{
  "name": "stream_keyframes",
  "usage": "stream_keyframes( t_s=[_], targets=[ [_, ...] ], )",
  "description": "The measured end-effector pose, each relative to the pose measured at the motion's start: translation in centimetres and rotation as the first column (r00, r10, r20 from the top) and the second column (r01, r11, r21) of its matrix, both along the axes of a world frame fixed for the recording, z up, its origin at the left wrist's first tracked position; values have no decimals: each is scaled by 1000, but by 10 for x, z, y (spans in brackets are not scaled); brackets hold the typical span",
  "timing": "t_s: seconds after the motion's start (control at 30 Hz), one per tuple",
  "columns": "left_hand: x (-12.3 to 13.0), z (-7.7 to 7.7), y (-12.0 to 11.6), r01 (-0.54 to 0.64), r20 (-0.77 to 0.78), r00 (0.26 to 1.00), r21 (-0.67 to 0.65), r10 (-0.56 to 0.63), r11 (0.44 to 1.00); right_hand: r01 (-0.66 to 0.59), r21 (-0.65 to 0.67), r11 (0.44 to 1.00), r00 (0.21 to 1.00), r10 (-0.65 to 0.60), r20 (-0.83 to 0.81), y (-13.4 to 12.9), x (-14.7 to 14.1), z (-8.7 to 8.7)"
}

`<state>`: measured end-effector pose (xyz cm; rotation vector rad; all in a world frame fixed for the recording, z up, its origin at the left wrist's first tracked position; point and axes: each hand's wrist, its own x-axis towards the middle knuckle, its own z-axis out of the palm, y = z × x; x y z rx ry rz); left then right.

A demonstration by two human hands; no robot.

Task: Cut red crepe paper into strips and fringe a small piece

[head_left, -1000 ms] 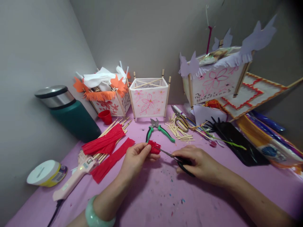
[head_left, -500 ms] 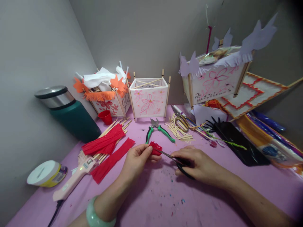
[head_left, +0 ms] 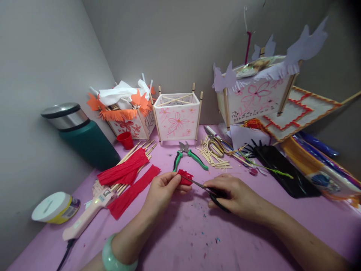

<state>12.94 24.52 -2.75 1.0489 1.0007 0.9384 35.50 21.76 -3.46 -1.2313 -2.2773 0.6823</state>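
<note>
The left hand's [head_left: 163, 187] grip is pinched, thumb over fingers, on a small piece of bright red, crinkled paper [head_left: 186, 180] with a ragged upper edge. The right hand's [head_left: 238, 194] grip is curled around the handles of a pair of black-handled metal scissors [head_left: 219, 200], whose blades point left and reach the red piece close to the left thumb. The piece is held up over the front middle of the lilac-topped table [head_left: 180, 239], between the two hands. A pale green, glossy bangle [head_left: 113, 256] circles the left wrist.

Just beyond the red piece lies a pair of green-and-black-handled pruning shears [head_left: 184, 149], spread open. To the left, a long red crinkled strip [head_left: 135, 191] lies beside a folded stack of the same red paper [head_left: 124, 168], which rests on thin wooden sticks [head_left: 152, 147]. Near these are a pale pink glue gun [head_left: 87, 220] and a round tub with a white lid and yellow side [head_left: 53, 207].

Right of the shears is a loose heap of short cut sticks [head_left: 221, 165], and farther right a flat black rectangular object [head_left: 286, 171]. Behind the shears stands a white open-topped box with pink flower drawings and wooden corner posts [head_left: 177, 122]; a dark teal bottle with a steel neck [head_left: 88, 145] stands well to its left.
</note>
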Motion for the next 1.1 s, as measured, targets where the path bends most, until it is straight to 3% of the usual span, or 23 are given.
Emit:
stream_keyframes(
  t_s=[0.93, 1.1],
  targets=[
    [1, -2, 0, 2, 43, 999, -8, -1, 1000, 31, 46, 998, 999, -31, 6, 0, 1, -3],
    [0, -2, 2, -16, 37, 999, -16, 16, 1000, 24, -11, 1000, 1000, -25, -14, 0, 2, -3]
  ],
)
